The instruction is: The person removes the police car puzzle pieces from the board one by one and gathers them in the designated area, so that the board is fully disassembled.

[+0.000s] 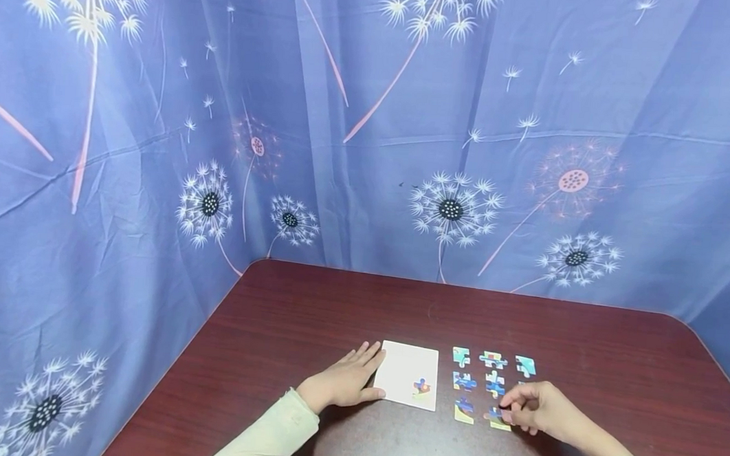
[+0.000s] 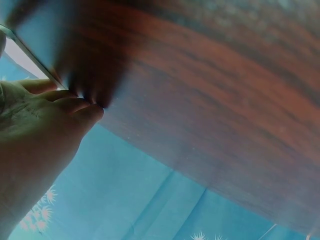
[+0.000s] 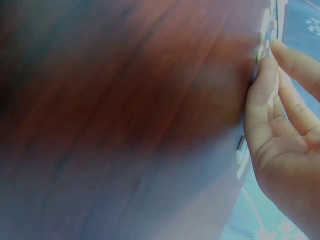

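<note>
My left hand [image 1: 347,384] rests flat at the left edge of a white square puzzle board [image 1: 402,368], its fingers spread and thumb against the near corner. The left wrist view shows this hand's fingers [image 2: 75,102] along the board's edge. One colourful puzzle piece [image 1: 421,388] lies on the board near its lower right corner. To the right of the board, my right hand [image 1: 541,408] pinches a yellow-and-blue puzzle piece [image 1: 503,426] in the lowest row of loose pieces, with thumb and index finger. The right wrist view shows the right hand [image 3: 280,120] with fingertips close together beside the pieces.
Several other loose puzzle pieces lie in rows, among them a teal corner piece [image 1: 461,357], a blue piece [image 1: 495,384] and another teal piece [image 1: 525,366]. One beneath the right hand is partly hidden. Blue dandelion-print cloth [image 1: 367,187] hangs behind the dark red wooden table [image 1: 311,301].
</note>
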`<control>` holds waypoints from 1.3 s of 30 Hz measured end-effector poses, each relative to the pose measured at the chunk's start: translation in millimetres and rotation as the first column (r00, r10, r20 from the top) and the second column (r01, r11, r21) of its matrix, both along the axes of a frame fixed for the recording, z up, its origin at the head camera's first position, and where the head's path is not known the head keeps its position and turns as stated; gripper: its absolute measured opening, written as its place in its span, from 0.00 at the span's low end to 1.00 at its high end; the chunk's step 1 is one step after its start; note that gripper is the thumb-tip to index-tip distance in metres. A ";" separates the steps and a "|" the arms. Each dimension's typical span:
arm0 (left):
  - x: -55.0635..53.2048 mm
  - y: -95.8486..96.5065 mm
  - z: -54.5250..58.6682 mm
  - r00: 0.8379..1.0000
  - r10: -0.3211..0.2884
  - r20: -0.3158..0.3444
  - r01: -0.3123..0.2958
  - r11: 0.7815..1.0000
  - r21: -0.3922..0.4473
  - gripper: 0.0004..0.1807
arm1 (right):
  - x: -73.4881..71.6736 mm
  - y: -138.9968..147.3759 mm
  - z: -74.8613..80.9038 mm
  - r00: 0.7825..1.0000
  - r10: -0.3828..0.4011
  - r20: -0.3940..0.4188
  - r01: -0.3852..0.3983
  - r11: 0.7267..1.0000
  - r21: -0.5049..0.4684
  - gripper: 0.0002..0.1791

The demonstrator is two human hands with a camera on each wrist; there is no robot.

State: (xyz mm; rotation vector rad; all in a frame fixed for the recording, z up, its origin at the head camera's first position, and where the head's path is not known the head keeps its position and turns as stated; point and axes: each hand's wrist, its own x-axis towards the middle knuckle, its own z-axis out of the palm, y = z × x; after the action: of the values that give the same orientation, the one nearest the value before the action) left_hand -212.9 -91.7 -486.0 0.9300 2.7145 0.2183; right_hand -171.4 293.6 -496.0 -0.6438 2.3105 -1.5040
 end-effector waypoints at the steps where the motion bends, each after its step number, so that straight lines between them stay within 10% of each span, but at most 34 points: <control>1: 0.0 0.0 -0.3 1.000 -0.001 0.000 0.001 1.000 -0.001 0.41 | -0.4 -0.1 0.5 1.000 0.005 -0.007 -0.005 1.000 -0.010 0.07; 16: 0.8 1.3 -0.3 1.000 -0.009 -0.018 0.008 0.999 -0.033 0.41 | -18.1 -53.8 8.9 0.977 -0.008 -0.211 0.010 1.000 0.008 0.12; 39: 2.0 2.0 2.5 1.000 -0.001 -0.031 0.000 0.999 -0.042 0.42 | -30.7 -122.6 9.8 0.974 0.050 -0.220 -0.010 0.984 0.180 0.19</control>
State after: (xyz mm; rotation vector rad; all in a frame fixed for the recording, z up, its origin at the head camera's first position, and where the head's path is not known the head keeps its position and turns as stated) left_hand -210.9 -89.7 -483.5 0.9300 2.7357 0.1467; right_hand -202.1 171.0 -486.2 -0.8319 2.5528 -1.2481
